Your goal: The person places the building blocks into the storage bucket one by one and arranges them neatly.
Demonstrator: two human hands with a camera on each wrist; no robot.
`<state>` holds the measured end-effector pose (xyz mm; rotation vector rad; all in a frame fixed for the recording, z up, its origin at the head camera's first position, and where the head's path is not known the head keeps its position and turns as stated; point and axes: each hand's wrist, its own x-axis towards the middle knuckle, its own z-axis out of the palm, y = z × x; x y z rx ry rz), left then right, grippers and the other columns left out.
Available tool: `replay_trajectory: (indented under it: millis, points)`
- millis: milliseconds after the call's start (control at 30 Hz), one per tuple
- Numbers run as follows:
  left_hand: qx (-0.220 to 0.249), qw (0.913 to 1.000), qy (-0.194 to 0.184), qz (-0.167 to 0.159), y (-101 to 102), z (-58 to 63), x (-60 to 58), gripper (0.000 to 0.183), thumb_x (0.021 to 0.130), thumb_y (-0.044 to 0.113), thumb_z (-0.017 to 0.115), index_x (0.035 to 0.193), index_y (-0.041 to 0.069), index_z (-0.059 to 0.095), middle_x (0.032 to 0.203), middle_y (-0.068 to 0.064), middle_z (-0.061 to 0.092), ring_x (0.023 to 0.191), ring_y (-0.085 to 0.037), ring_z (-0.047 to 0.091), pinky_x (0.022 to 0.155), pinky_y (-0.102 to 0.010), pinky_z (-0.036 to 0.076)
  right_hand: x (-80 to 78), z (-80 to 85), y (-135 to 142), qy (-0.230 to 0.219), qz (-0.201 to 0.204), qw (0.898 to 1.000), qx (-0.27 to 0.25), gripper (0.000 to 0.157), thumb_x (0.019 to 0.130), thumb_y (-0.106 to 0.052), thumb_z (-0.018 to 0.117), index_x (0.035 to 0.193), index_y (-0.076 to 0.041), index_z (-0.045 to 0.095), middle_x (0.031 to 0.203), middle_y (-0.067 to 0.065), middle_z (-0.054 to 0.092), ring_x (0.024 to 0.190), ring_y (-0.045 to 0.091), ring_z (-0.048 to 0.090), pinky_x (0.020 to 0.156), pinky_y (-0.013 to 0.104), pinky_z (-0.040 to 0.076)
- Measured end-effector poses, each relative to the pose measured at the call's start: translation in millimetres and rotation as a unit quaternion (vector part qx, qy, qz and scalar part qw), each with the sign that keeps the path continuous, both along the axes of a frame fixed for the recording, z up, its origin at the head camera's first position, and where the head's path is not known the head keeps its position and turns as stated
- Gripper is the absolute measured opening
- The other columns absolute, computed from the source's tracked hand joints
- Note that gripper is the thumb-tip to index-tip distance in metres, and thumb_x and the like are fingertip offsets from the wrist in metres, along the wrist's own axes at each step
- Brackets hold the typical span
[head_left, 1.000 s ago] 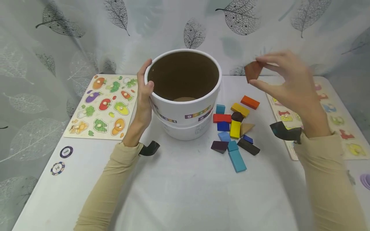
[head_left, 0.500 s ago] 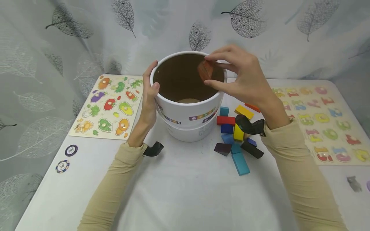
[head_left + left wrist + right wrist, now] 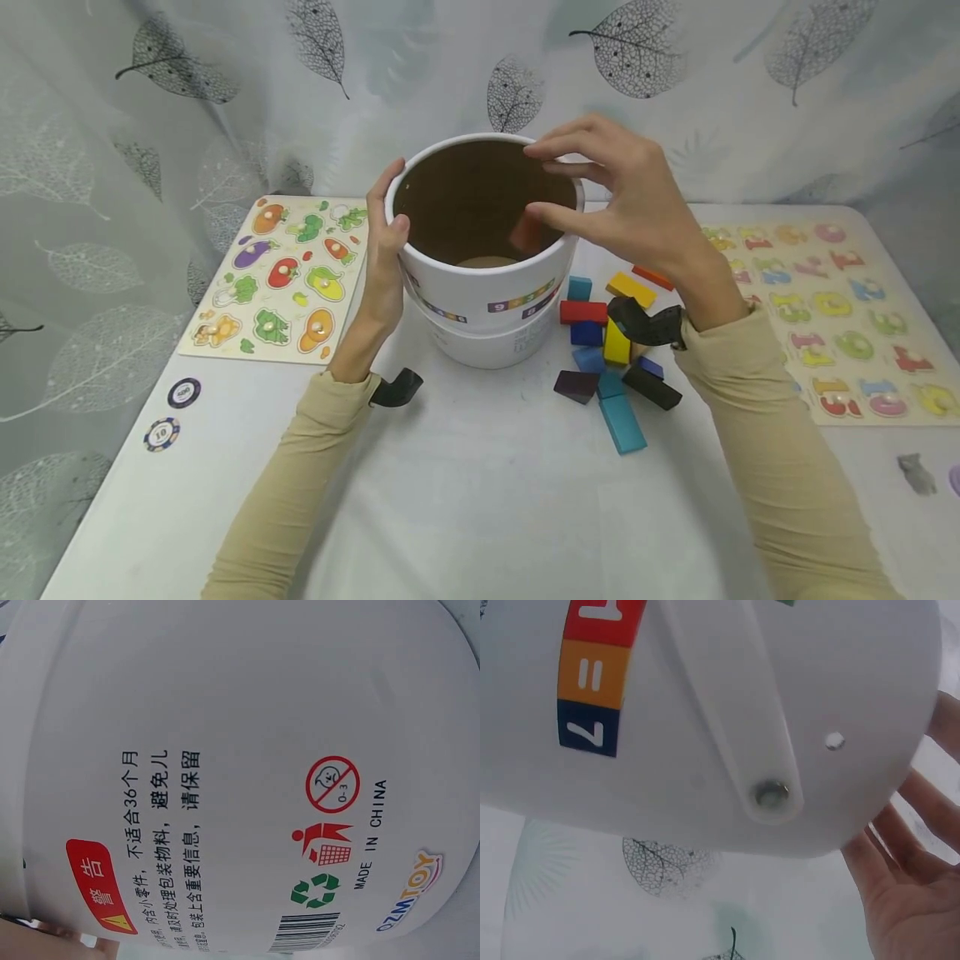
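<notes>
A white bucket (image 3: 450, 292) stands upright at the back middle in the head view; printed text and symbols cover its wall (image 3: 247, 690) in the left wrist view. At its left side my left hand (image 3: 384, 258) grips the rim, thumb on the front. Over the right rim my right hand (image 3: 633, 196) is spread, thumb apart from the fingers. Just under the thumb a reddish-brown block (image 3: 527, 233), blurred, is inside the bucket's mouth, apart from the fingers. The right wrist view shows the bucket's handle (image 3: 739, 712) and my right hand (image 3: 911, 877) beside the rim.
Several coloured blocks lie right of the bucket, among them a light-blue one (image 3: 622, 423) and a red one (image 3: 583, 312). A vegetable puzzle board (image 3: 277, 279) is at left, a number puzzle board (image 3: 843, 321) at right. Two poker chips (image 3: 161, 434) lie front left.
My right hand has carried the reddish-brown block leftward to the bucket and let go; the block is dropping inside. My left hand has stayed on the rim.
</notes>
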<state>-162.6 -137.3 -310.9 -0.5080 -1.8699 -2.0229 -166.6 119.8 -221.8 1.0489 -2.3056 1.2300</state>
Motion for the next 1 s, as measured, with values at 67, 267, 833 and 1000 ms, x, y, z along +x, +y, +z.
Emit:
replay_trajectory:
  millis: [67,267,833,1000]
  points:
    - [0.001,1.0,0.003,-0.001,-0.5,-0.1,-0.3,0.095,0.077,0.069,0.054,0.152,0.017,0.028,0.146,-0.006,0.041,0.132,-0.021,0.041,0.111,-0.041,0.03,0.8,1.5,4.8,-0.002,-0.002,1.0,-0.01,0.048,0.076,0.002,0.078,0.122,0.001,0.065,0.123,0.01,0.061,0.117,0.012,0.058,0.099,0.023,0.048]
    - [-0.004,1.0,0.002,0.002,-0.6,0.1,-0.6,0.094,0.077,0.069,0.053,0.152,0.017,0.028,0.146,-0.006,0.041,0.132,-0.022,0.041,0.111,-0.042,0.03,1.4,-2.1,40.1,-0.011,-0.06,0.998,-0.028,0.047,0.078,0.008,0.073,0.124,0.001,0.063,0.127,0.005,0.059,0.12,0.012,0.057,0.099,0.02,0.047]
    - [0.008,0.9999,0.006,-0.003,-0.9,-0.8,1.0,0.09,0.079,0.068,0.053,0.15,0.019,0.028,0.143,-0.009,0.045,0.13,-0.028,0.043,0.11,-0.05,0.031,-31.1,-133.4,139.2,-0.215,-0.173,0.952,0.13,0.045,0.088,-0.009,0.07,0.131,-0.002,0.058,0.131,0.018,0.054,0.119,0.037,0.054,0.1,0.053,0.044]
    - [0.01,0.9999,0.012,-0.003,1.6,-2.0,0.5,0.088,0.08,0.068,0.051,0.15,0.021,0.029,0.143,-0.008,0.046,0.13,-0.028,0.044,0.109,-0.049,0.033,-35.4,-145.7,143.5,-0.244,-0.161,0.944,0.154,0.046,0.085,0.0,0.07,0.129,0.002,0.058,0.129,0.023,0.053,0.119,0.043,0.052,0.1,0.058,0.042]
